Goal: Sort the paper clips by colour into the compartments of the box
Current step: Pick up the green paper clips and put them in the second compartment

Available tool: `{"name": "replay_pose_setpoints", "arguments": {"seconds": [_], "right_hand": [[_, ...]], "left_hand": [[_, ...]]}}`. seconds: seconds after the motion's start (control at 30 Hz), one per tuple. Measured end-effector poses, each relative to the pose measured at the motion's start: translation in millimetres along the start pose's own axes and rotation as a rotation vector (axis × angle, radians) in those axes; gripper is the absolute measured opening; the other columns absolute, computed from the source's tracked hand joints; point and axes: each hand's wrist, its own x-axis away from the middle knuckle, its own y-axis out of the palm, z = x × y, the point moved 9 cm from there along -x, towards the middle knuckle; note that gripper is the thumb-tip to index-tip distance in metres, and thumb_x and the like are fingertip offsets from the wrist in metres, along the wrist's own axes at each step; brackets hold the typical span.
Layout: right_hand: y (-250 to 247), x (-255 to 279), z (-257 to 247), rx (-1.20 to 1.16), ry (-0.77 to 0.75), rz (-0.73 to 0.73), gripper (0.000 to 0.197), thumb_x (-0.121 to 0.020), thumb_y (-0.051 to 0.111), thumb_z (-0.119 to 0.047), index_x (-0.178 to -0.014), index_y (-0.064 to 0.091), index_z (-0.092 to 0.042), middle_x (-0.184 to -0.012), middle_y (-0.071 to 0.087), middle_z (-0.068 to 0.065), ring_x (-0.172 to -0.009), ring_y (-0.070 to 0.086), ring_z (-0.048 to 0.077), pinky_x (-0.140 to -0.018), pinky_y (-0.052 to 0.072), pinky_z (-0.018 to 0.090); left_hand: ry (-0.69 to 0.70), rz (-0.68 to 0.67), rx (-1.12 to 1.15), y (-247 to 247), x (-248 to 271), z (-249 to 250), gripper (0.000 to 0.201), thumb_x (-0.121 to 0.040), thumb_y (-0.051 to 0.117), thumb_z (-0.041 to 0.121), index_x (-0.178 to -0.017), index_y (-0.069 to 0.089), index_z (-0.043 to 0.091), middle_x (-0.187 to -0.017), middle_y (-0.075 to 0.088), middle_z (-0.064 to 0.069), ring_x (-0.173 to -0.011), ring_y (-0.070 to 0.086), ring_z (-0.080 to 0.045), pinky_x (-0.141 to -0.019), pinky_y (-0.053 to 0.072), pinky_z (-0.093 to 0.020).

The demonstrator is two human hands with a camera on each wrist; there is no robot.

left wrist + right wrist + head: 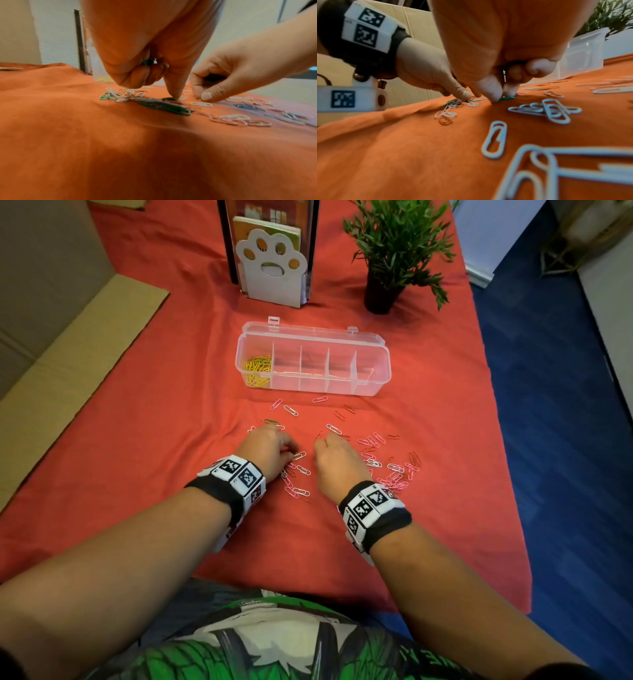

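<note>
- Clips (376, 453) lie scattered on a red cloth (137, 440), just in front of a clear box (373, 385) with five compartments.
- Most loose clips are pink or white; a few green ones (164, 107) lie under and beside the left hand.
- Yellow clips (257, 369) already fill the leftmost compartment; the other four look bare.
- Left hand (265, 448) is curled, palm down, with green clips tucked in its bent fingers; its forefinger (175, 86) presses down on a green clip on the cloth.
- Right hand (337, 457) is also curled, something dark and thin tucked in its bent fingers, probably clips; thumb and forefinger pinch at a green clip (506, 98) on the cloth.
- Clips are probably very light, thin, stiff wire with a smooth coating, so they likely slip, snag on each other and lie too flat to grab easily.
- A sound hold would be a fingertip pinch across the loop, perhaps after tilting one end up off the soft cloth.
- Both palms hide what they hold, so the number of clips is unclear.
- Red clips are hard to pick out against the red cloth.
- Wrist views are blurred at the edges, and the far box compartments are cut off there.
- A paw-shaped stand (272, 268) and a plant (397, 251) sit behind the box.
</note>
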Motion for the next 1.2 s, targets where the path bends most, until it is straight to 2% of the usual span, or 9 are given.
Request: {"name": "replay_pose_setpoints", "arguments": {"seconds": [0.33,0.47,0.6,0.7,0.8,0.9,1.0,1.1,1.2], "right_hand": [[10,-2,7,-0.302,0.002,-0.056,0.034,-0.085,0.045,-0.004,-0.115,0.056,-0.015,-0.101,0.052,0.013,-0.097,0.054,0.035,-0.082,0.048,0.043],[14,0,-1,-0.13,-0.115,-0.084,0.046,-0.081,0.046,-0.002,-0.122,0.06,-0.019,-0.094,0.047,0.012,-0.093,0.053,0.033,-0.079,0.048,0.042],[-3,3,25,-0.103,0.004,0.005,0.05,-0.079,0.044,0.004,-0.123,0.059,-0.012,-0.092,0.044,0.01,-0.094,0.053,0.029,-0.077,0.043,0.033],[-8,-2,41,-0.495,0.211,0.013,0.036,-0.086,0.04,0.002,-0.111,0.063,-0.012,-0.099,0.053,0.007,-0.087,0.049,0.019,-0.073,0.037,0.024],[3,2,43,-1.307,0.471,-0.048,0.029,-0.093,0.033,-0.001,-0.084,0.058,-0.012,-0.074,0.05,0.001,-0.063,0.047,0.012,-0.055,0.038,0.022],[0,7,31,-1.966,0.589,-0.154,0.025,-0.093,0.035,-0.008,-0.079,0.056,-0.007,-0.073,0.054,0.007,-0.064,0.055,0.017,-0.052,0.048,0.023],[-6,5,24,-2.155,0.561,-0.234,0.033,-0.096,0.033,-0.018,-0.083,0.059,-0.003,-0.078,0.065,0.013,-0.072,0.066,0.024,-0.063,0.056,0.029],[-8,3,23,-2.211,0.555,-0.26,0.037,-0.098,0.032,-0.02,-0.085,0.06,-0.001,-0.085,0.069,0.017,-0.077,0.071,0.029,-0.071,0.058,0.034],[-9,0,28,-2.148,0.623,-0.218,0.025,-0.097,0.038,-0.012,-0.092,0.06,-0.001,-0.092,0.067,0.017,-0.086,0.069,0.03,-0.08,0.057,0.036]], "left_hand": [[-0.045,0.042,-0.091,-2,2,-3,0.02,-0.074,0.068,0.026,-0.091,0.072,0.018,-0.1,0.064,-0.013,-0.095,0.061,-0.031,-0.084,0.051,-0.037],[-0.055,0.049,-0.106,-5,1,-6,0.018,-0.073,0.068,0.027,-0.088,0.073,0.017,-0.099,0.065,-0.012,-0.094,0.062,-0.031,-0.083,0.051,-0.036],[-0.047,0.045,-0.152,-11,0,-9,0.019,-0.075,0.066,0.026,-0.091,0.073,0.018,-0.101,0.066,-0.011,-0.095,0.062,-0.03,-0.081,0.048,-0.031],[0.007,0.035,-0.188,-8,-3,1,0.021,-0.077,0.066,0.03,-0.092,0.071,0.017,-0.103,0.062,-0.012,-0.097,0.06,-0.03,-0.082,0.05,-0.035],[0.048,-0.046,-0.236,6,-8,7,0.017,-0.079,0.063,0.025,-0.09,0.068,0.013,-0.103,0.058,-0.014,-0.099,0.059,-0.033,-0.085,0.05,-0.04],[0.05,-0.068,-0.196,11,-12,6,0.013,-0.078,0.058,0.02,-0.081,0.068,0.012,-0.099,0.062,-0.016,-0.095,0.06,-0.034,-0.085,0.05,-0.04],[-0.057,-0.062,0.111,0,-14,2,0.014,-0.08,0.054,0.021,-0.071,0.059,0.012,-0.079,0.061,-0.012,-0.076,0.058,-0.028,-0.068,0.046,-0.031],[-0.326,-0.184,0.995,-1,-4,-6,0.006,-0.065,0.043,0.021,-0.063,0.044,0.016,-0.063,0.043,-0.003,-0.047,0.042,-0.014,-0.047,0.032,-0.021],[-0.464,-0.227,1.505,-8,2,-5,0.015,-0.065,0.038,0.012,-0.07,0.052,0.012,-0.061,0.052,-0.004,-0.051,0.049,-0.016,-0.048,0.043,-0.019]]}}
